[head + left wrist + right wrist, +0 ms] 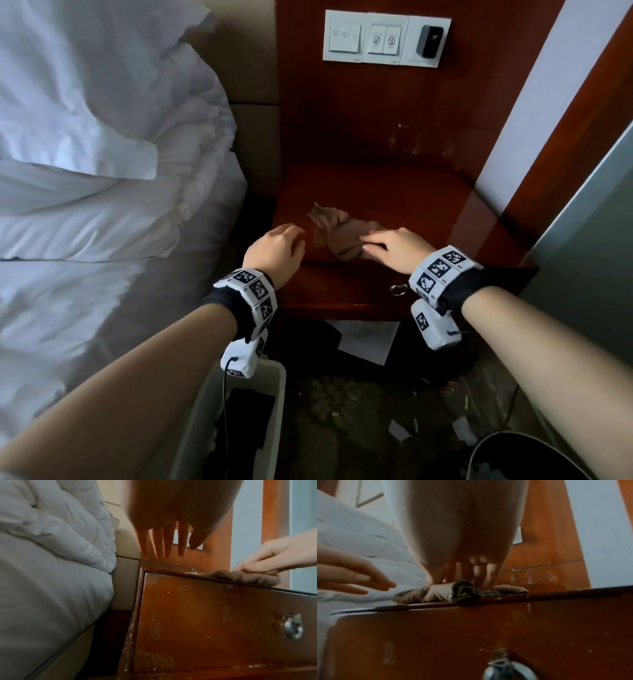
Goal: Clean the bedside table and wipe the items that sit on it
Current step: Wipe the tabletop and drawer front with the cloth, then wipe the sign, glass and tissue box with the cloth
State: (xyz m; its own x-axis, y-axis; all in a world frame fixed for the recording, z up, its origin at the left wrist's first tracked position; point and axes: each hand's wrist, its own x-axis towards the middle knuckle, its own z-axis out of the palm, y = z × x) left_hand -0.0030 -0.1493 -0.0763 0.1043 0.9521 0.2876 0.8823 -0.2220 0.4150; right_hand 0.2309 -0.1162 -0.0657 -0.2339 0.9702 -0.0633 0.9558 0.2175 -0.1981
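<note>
A crumpled brown cloth [337,229] lies near the front edge of the reddish wooden bedside table [394,192]. My right hand [380,243] rests on the cloth's right part with its fingers stretched out, pressing it down. The right wrist view shows the thumb and fingers [479,573] touching the bunched cloth [440,592]. My left hand [284,240] hovers just left of the cloth, holding nothing, its fingers [164,545] spread and straight. In the left wrist view the cloth [240,576] reaches the table's front edge under my right hand [267,566].
A bed with a white duvet [102,171] stands close on the left. A switch panel [383,37] sits on the wooden back panel. The drawer has a metal ring knob [397,289]. Below are a white bin [277,377], papers [366,339] and a dark bin [534,459].
</note>
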